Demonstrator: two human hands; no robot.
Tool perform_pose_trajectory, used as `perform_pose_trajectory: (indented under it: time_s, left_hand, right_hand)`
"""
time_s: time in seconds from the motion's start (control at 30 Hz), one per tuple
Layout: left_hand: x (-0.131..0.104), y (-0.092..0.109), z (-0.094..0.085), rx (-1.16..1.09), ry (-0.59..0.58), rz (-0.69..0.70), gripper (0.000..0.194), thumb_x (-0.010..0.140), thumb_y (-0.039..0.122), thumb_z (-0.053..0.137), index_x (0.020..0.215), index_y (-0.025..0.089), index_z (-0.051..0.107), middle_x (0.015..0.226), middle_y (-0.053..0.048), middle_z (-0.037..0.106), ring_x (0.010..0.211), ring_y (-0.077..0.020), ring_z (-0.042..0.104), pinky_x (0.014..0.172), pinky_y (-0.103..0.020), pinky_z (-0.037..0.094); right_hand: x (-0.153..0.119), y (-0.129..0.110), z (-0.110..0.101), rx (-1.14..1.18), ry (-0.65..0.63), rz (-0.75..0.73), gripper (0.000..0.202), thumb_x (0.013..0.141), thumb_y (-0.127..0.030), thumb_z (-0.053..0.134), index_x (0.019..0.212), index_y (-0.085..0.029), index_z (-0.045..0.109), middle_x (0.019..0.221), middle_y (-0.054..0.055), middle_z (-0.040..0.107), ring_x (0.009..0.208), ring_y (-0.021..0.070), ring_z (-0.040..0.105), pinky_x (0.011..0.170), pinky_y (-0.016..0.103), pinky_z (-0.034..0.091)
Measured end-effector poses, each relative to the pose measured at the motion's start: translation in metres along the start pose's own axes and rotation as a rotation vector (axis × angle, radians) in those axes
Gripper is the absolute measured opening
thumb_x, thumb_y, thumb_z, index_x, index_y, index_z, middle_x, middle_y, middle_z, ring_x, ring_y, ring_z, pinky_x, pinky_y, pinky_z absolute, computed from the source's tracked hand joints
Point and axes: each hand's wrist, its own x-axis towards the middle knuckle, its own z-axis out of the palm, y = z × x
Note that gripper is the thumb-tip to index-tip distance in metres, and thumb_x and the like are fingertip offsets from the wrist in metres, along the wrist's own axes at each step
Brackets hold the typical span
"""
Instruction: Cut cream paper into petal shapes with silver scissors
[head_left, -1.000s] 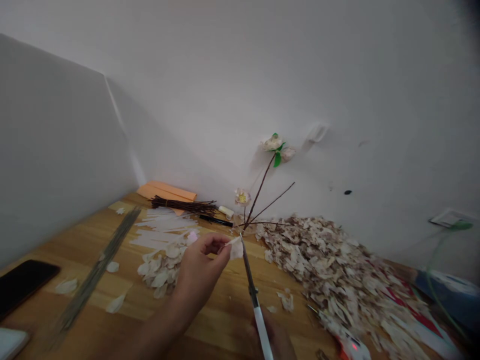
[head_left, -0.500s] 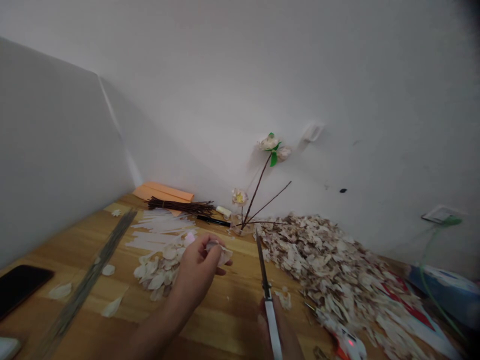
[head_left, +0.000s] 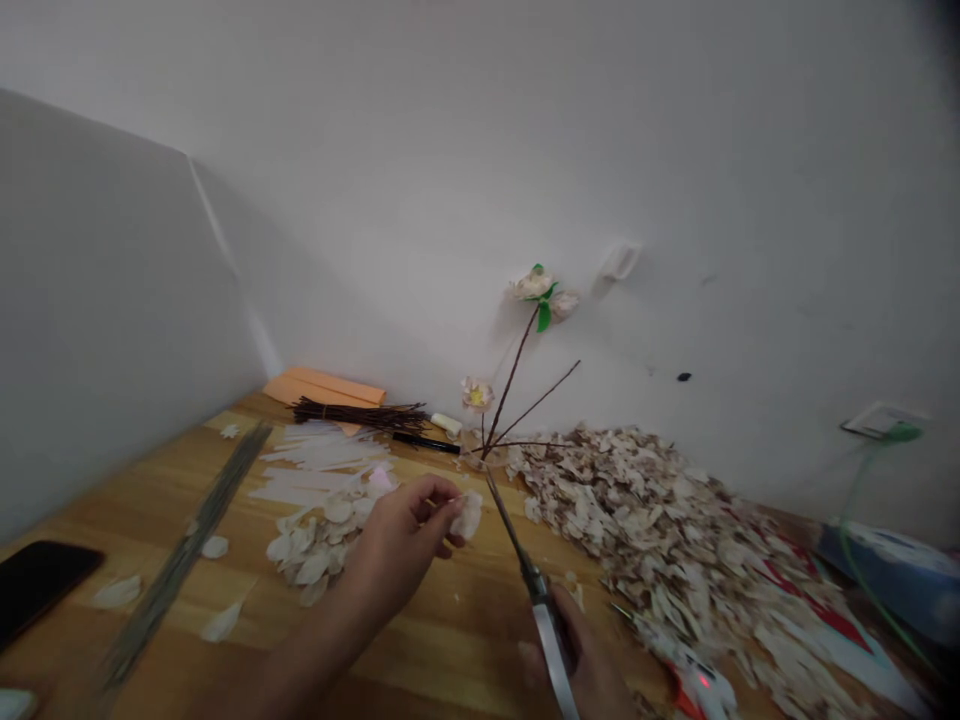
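A pale, dry-looking petal is pinched between the thumb and fingertips of my left hand, just above the wooden table. My right hand grips a pair of scissors with a light-coloured handle. Their dark blades point up and away, close together, and the tips stand a little right of the petal, apart from it. Behind my left wrist lies a small pile of cream petals, partly covered by the hand.
A large heap of dry petals spreads across the right, beside a glue gun with a red light. Artificial flowers on brown stems stand at the wall. Thin wires, a phone, brown sticks and a black pen lie left.
My left hand has moved slightly right, and the petal now shows more fully beyond the fingertips. The scissors have tilted left, bringing their tips nearer the petal.
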Motion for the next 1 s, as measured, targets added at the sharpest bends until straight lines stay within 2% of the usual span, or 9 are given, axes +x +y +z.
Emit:
perform_pose_trajectory:
  time_s: [0.1, 0.3, 0.37, 0.53, 0.7, 0.87, 0.93, 1.0]
  left_hand:
    - [0.001, 0.000, -0.005, 0.082, 0.044, 0.058, 0.017, 0.075, 0.034, 0.055, 0.075, 0.019, 0.064, 0.061, 0.000, 0.063, 0.054, -0.0140, 0.061, 0.047, -0.022, 0.050]
    - [-0.001, 0.008, -0.015, 0.330, 0.115, 0.197, 0.018, 0.075, 0.033, 0.055, 0.077, 0.024, 0.071, 0.062, 0.000, 0.067, 0.051, -0.0141, 0.060, 0.047, -0.021, 0.048]
    - [-0.002, 0.012, -0.017, 0.384, 0.117, 0.225, 0.018, 0.075, 0.032, 0.055, 0.076, 0.024, 0.071, 0.061, 0.000, 0.067, 0.050, -0.0142, 0.060, 0.047, -0.021, 0.047]
    - [-0.004, 0.018, -0.019, 0.494, 0.153, 0.242, 0.018, 0.075, 0.026, 0.054, 0.079, 0.025, 0.072, 0.061, 0.000, 0.069, 0.049, -0.0148, 0.062, 0.047, -0.021, 0.045]
    - [-0.004, 0.020, -0.019, 0.600, 0.186, 0.302, 0.018, 0.074, 0.022, 0.054, 0.078, 0.024, 0.071, 0.063, 0.001, 0.071, 0.055, -0.0148, 0.064, 0.052, -0.021, 0.045]
    - [-0.005, 0.024, -0.018, 0.673, 0.140, 0.270, 0.020, 0.077, 0.023, 0.051, 0.084, 0.021, 0.070, 0.072, -0.001, 0.072, 0.063, -0.0152, 0.065, 0.057, -0.022, 0.046]
    - [-0.006, 0.026, -0.019, 0.682, 0.120, 0.254, 0.021, 0.078, 0.022, 0.050, 0.085, 0.020, 0.069, 0.075, -0.001, 0.072, 0.066, -0.0149, 0.065, 0.060, -0.022, 0.046]
    - [-0.006, 0.026, -0.020, 0.682, 0.110, 0.242, 0.021, 0.078, 0.022, 0.050, 0.086, 0.020, 0.069, 0.074, -0.001, 0.072, 0.066, -0.0145, 0.064, 0.061, -0.022, 0.046]
  right_hand:
    - [0.003, -0.003, -0.011, -0.074, -0.024, 0.029, 0.083, 0.059, -0.063, 0.054, 0.111, 0.002, 0.056, 0.106, 0.025, 0.063, 0.097, 0.0318, 0.061, 0.086, 0.038, 0.046]
    - [0.002, -0.022, -0.026, -0.111, -0.078, -0.017, 0.059, 0.060, -0.052, 0.057, 0.100, -0.009, 0.066, 0.093, 0.015, 0.070, 0.081, 0.0274, 0.066, 0.070, 0.031, 0.051]
    - [0.002, -0.026, -0.029, -0.097, -0.109, -0.033, 0.052, 0.059, -0.047, 0.060, 0.096, -0.011, 0.067, 0.093, 0.014, 0.071, 0.081, 0.0269, 0.066, 0.070, 0.030, 0.051]
    - [0.001, -0.020, -0.030, -0.166, -0.069, 0.019, 0.054, 0.053, -0.037, 0.064, 0.100, -0.011, 0.067, 0.104, 0.015, 0.067, 0.098, 0.0291, 0.061, 0.083, 0.032, 0.046]
    - [0.001, -0.012, -0.024, -0.144, -0.076, 0.012, 0.045, 0.052, -0.031, 0.063, 0.095, -0.017, 0.069, 0.099, 0.010, 0.070, 0.092, 0.0272, 0.063, 0.078, 0.030, 0.048]
    - [0.005, -0.013, -0.024, -0.123, -0.210, 0.006, 0.051, 0.053, -0.033, 0.062, 0.098, -0.011, 0.067, 0.094, 0.012, 0.071, 0.082, 0.0263, 0.065, 0.074, 0.030, 0.049]
    - [0.008, -0.010, -0.026, -0.127, -0.303, -0.007, 0.049, 0.054, -0.036, 0.061, 0.096, -0.012, 0.068, 0.088, 0.010, 0.072, 0.077, 0.0248, 0.064, 0.068, 0.028, 0.049]
    - [0.010, -0.005, -0.027, -0.130, -0.338, -0.019, 0.046, 0.056, -0.036, 0.060, 0.095, -0.014, 0.068, 0.085, 0.008, 0.072, 0.074, 0.0237, 0.064, 0.065, 0.027, 0.048]
